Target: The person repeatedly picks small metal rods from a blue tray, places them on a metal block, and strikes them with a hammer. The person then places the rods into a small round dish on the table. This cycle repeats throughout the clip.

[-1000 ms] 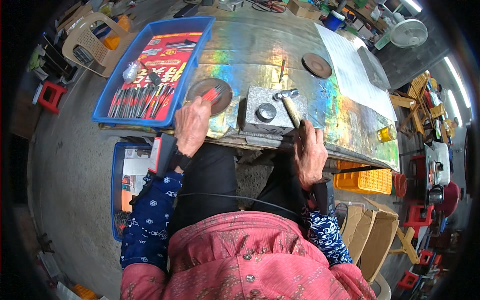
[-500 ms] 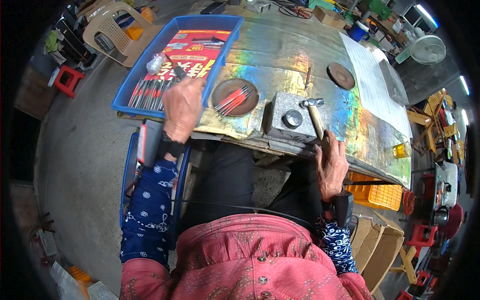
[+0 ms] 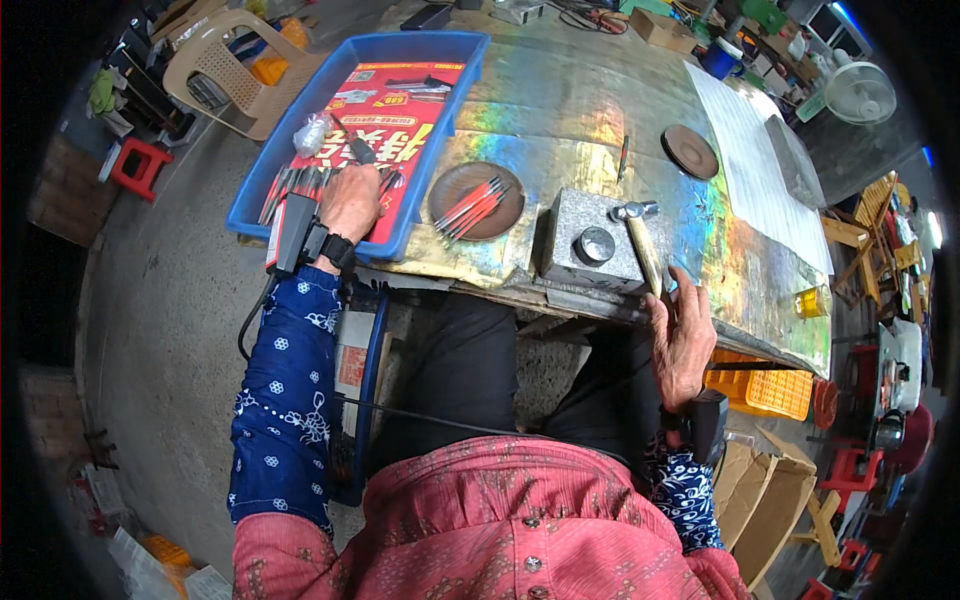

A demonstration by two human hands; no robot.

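Note:
My left hand (image 3: 350, 205) is inside the blue plastic tray (image 3: 235, 215), over a row of thin red-and-black sticks (image 3: 290, 185). Its fingers are mostly hidden under the hand. Beyond it, a dark tool (image 3: 362, 150) and a clear plastic bundle (image 3: 312, 135) lie on a red printed sheet (image 3: 400, 110). Several red pen-like sticks (image 3: 472, 210) rest in a brown round dish (image 3: 508, 222). My right hand (image 3: 682, 335) is open at the table's front edge, its thumb close to the handle end of a hammer (image 3: 643, 250). The hammer lies on a speckled stone block (image 3: 570, 262), beside a dark round cup-like piece (image 3: 594, 246).
A dark thin stick (image 3: 623, 158) and a second brown dish (image 3: 690, 152) lie farther back on the table. White sheeting (image 3: 740, 150) covers its right side, near a small yellow jar (image 3: 812, 302). A beige chair (image 3: 235, 75) stands beyond the tray.
My left hand has moved down and left in the tray, from beside the dark tool to over the row of sticks. My right hand's fingers have spread slightly beside the hammer handle.

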